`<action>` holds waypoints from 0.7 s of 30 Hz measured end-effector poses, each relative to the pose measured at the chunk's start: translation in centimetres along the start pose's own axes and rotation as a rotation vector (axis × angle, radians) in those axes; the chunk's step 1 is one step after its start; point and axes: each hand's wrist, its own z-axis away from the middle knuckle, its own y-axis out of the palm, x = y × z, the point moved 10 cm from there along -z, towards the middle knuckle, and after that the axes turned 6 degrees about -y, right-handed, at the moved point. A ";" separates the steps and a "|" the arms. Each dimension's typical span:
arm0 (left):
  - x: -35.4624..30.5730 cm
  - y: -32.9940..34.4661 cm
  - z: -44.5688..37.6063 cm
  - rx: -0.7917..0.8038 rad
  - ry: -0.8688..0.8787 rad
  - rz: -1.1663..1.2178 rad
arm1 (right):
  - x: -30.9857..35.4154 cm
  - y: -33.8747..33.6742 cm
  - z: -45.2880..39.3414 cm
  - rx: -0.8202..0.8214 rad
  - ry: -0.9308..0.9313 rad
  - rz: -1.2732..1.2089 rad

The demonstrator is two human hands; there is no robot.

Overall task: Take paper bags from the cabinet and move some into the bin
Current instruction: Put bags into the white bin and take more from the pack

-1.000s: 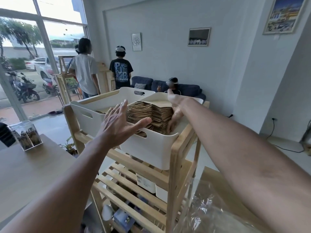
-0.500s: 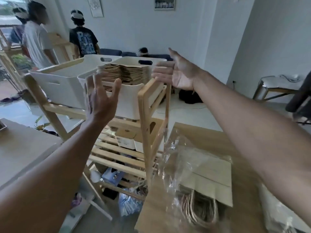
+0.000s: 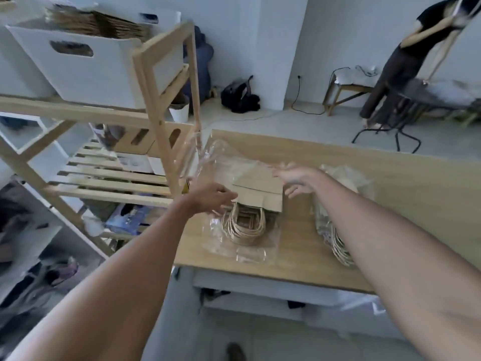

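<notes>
A stack of brown paper bags (image 3: 256, 196) with twine handles lies in a clear plastic wrap on the wooden table (image 3: 390, 183). My left hand (image 3: 212, 196) hovers at the stack's left edge, fingers apart, holding nothing. My right hand (image 3: 296, 179) reaches over the stack's right side, fingers spread and blurred. A second wrapped stack of bags (image 3: 335, 230) lies to the right, partly hidden by my right forearm. The white bin (image 3: 104, 71) on the wooden rack's top shelf holds more paper bags (image 3: 93, 22).
The wooden rack (image 3: 156, 100) stands left of the table, with slatted lower shelves and boxes. A person (image 3: 406, 61) stands at the back right by a dark stool. A black bag (image 3: 239, 96) and a cable lie on the floor.
Both hands have left the bin on the rack and dropped to the wrapped bag stack on the table. The view has swung right and downward.
</notes>
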 end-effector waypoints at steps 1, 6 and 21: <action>-0.2 0.6 -1.0 -0.044 0.020 0.046 | -1.5 0.0 0.0 -0.005 0.033 -0.032; -2.4 0.7 -4.6 -0.288 0.109 0.063 | -5.9 0.4 -1.0 -0.041 0.100 -0.057; -2.0 -0.1 -9.3 -0.364 -0.078 -0.660 | -6.5 4.4 -6.2 -0.015 0.112 -0.317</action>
